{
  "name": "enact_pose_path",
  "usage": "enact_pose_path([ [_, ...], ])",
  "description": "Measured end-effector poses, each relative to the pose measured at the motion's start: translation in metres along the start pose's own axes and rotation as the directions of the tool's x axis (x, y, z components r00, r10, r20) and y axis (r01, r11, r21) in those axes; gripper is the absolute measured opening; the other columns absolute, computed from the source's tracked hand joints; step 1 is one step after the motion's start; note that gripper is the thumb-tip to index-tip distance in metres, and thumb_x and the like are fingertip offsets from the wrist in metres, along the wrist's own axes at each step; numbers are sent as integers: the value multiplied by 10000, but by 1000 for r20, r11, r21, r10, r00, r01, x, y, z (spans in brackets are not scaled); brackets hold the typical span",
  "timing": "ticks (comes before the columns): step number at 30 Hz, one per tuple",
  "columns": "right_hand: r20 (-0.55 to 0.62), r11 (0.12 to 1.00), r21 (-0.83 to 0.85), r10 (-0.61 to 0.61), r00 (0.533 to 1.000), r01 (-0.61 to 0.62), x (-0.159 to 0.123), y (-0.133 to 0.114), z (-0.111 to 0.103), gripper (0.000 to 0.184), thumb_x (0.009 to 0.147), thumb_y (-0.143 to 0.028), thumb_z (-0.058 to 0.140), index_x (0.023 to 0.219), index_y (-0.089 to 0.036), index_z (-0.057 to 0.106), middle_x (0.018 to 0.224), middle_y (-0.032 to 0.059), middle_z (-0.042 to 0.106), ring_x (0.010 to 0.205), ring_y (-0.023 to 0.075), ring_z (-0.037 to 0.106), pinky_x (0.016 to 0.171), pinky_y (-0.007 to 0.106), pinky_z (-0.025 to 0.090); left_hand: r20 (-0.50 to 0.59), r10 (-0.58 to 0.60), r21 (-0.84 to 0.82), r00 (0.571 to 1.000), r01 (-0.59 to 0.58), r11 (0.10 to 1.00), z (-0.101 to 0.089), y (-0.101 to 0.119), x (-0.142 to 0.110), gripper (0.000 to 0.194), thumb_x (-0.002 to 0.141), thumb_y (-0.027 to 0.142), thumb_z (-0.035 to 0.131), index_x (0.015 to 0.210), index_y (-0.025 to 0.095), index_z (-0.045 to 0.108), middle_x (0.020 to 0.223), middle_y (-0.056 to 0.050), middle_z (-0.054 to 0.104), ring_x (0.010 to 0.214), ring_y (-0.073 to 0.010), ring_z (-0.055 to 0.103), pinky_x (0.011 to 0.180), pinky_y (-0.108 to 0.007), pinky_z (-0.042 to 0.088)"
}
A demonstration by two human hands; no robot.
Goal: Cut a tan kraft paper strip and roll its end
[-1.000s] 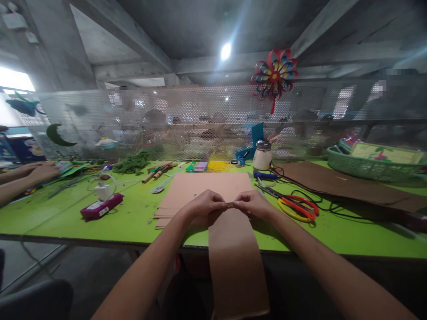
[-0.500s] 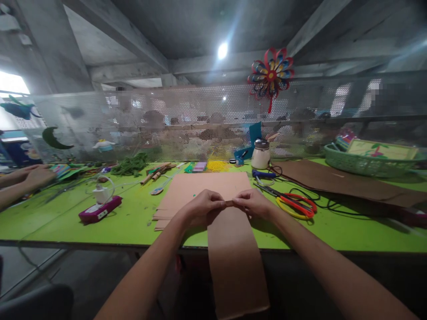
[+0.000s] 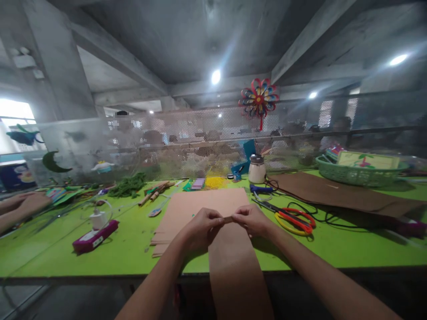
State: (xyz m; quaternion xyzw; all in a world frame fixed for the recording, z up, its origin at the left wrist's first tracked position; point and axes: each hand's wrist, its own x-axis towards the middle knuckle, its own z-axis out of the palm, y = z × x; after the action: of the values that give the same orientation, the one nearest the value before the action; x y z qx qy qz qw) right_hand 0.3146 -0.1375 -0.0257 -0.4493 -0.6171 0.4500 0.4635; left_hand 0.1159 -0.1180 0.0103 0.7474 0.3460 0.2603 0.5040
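Note:
A long strip of brown paper (image 3: 233,262) hangs from my fingers over the table's front edge. Its top end is folded or rolled into a narrow band. My left hand (image 3: 205,224) pinches the left end of that band, and my right hand (image 3: 251,219) pinches the right end, thumbs close together. Beneath and behind my hands lies a stack of brown paper sheets (image 3: 187,204) on the green table. To the right of my right hand rest scissors (image 3: 295,221) with red and yellow handles.
At left are a purple power strip (image 3: 95,238) and another person's hands (image 3: 31,204). Behind stand a jar (image 3: 257,171), a blue-handled tool (image 3: 262,190) and green strands (image 3: 126,186). Dark brown sheets (image 3: 336,191) and a green basket (image 3: 360,173) occupy the right, with black cord near the scissors.
The camera has tilted up, so everything appears lower in view. Both hands keep their pinch on the paper's folded end, with little other visible movement.

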Motion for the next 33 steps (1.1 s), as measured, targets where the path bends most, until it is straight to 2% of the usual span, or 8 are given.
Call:
enact_pose_path([
  [4,-30,998,-21,-66,997,65,2,-2,4,288,714,-408,595,597,-152,532,412,-75,363,349,53,300,345,187,199,41,43,245,998,-51,968,-12,12,7,341,689,418,606,690,78,641,521,25,461,498,-80,368,493,-213,270],
  [10,-17,991,-39,-130,991,129,4,-17,4,357,698,-451,608,539,-143,520,433,-46,419,403,61,349,399,199,235,78,51,355,996,-75,932,-30,35,12,291,665,343,622,755,79,705,624,-19,590,581,-114,453,545,-215,327],
  [14,9,990,-43,-130,991,131,11,-32,2,356,682,-471,613,568,-139,553,404,-43,458,371,69,377,400,203,273,91,54,339,994,-82,937,-37,39,11,339,685,384,608,783,72,696,614,-20,577,577,-117,465,544,-214,350],
  [21,15,987,-55,-151,988,152,32,-51,0,360,705,-465,609,571,-134,565,389,-50,451,346,63,353,380,199,242,85,69,307,994,-92,947,-57,48,16,391,702,450,603,808,83,687,619,-8,558,568,-97,432,530,-194,325],
  [28,-20,994,-65,-94,995,92,50,-29,1,394,705,-522,592,607,-141,570,403,-65,396,373,70,332,388,203,220,106,17,247,994,-43,968,-60,42,27,425,694,506,586,733,90,663,549,10,510,510,-95,420,495,-203,308],
  [33,-49,996,-76,-45,998,41,56,-19,-1,398,682,-530,597,584,-149,536,429,-60,398,394,75,337,405,210,240,42,-20,170,999,12,985,-59,27,38,422,651,520,603,590,103,573,498,28,462,479,-84,386,485,-208,288],
])
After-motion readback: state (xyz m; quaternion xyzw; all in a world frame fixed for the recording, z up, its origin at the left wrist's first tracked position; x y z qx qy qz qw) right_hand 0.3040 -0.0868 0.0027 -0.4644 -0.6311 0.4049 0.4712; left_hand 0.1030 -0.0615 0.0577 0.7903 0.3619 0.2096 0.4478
